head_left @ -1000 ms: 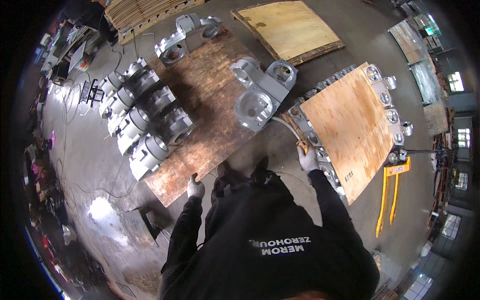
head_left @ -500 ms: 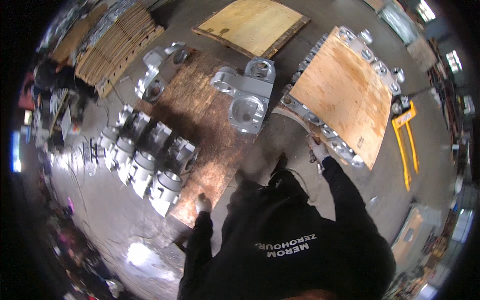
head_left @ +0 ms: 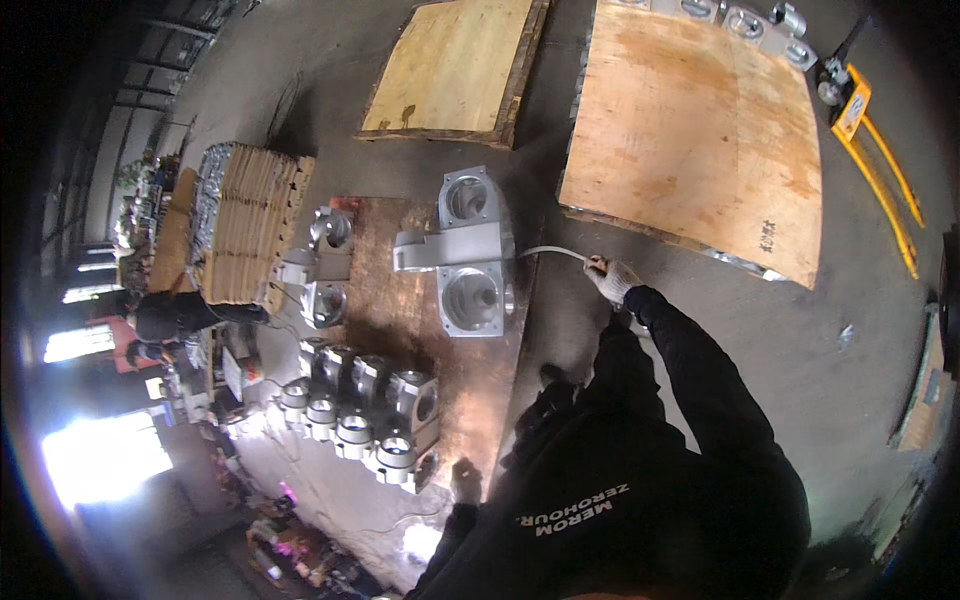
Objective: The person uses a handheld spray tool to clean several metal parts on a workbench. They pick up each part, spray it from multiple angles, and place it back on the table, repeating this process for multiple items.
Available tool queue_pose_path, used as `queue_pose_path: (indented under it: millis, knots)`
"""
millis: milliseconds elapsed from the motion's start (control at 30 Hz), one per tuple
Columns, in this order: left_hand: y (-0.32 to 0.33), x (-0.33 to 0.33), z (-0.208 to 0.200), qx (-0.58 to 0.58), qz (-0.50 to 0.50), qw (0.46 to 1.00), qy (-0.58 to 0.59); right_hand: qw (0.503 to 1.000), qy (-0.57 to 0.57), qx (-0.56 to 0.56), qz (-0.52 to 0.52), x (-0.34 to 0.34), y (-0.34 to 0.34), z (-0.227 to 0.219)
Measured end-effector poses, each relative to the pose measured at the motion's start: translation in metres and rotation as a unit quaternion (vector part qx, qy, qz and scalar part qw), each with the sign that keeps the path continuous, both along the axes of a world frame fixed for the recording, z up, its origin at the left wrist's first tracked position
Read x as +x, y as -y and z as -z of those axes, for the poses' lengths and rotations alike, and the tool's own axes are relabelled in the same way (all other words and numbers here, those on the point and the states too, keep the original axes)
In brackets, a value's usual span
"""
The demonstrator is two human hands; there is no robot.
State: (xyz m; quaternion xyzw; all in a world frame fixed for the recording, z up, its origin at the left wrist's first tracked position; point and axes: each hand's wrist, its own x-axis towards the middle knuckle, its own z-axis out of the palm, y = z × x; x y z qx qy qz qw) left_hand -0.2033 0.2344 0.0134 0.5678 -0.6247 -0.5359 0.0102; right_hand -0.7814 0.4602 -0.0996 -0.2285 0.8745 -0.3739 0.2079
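Observation:
My right hand [head_left: 612,281], in a pale glove, is closed around a thin pale hose [head_left: 553,250]. The hose curves left toward a large grey metal casting [head_left: 471,245] with round bores and a side arm, lying on the worn brown board table [head_left: 470,400]. My left hand [head_left: 466,482] is low at the table's near edge, beside a group of smaller cast housings [head_left: 397,450]; its fingers are too blurred to read. More silver castings [head_left: 325,300] sit at the table's far left corner.
A plywood-topped stack [head_left: 700,140] stands at right, with castings [head_left: 745,22] along its far side. Beyond the table lies a yellowish wooden panel [head_left: 445,70]. A yellow pallet jack [head_left: 880,180] is at far right. Stacked cardboard [head_left: 255,225] and another person [head_left: 180,318] are at left.
The view has turned, so the table now sits more upright and the plywood stack farther off. My right hand has moved away from the stack's edge, still holding the hose. My left hand stays low by the table.

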Motion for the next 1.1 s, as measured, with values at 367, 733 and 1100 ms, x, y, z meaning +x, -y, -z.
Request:
queue_pose_path:
  millis: [367,733,1100]
  knots:
    - [-0.034,-0.106,-0.09,-0.162,0.16,0.961,0.155,0.962,0.263,0.026,-0.063,-0.017,0.04,0.027]
    - [0.073,-0.233,-0.02,-0.271,0.286,0.917,0.058,0.959,0.242,-0.12,0.09,-0.036,0.045,0.072]
    - [0.32,-0.328,0.16,-0.287,0.18,0.936,0.092,0.952,0.24,-0.164,0.097,-0.056,0.034,-0.027]
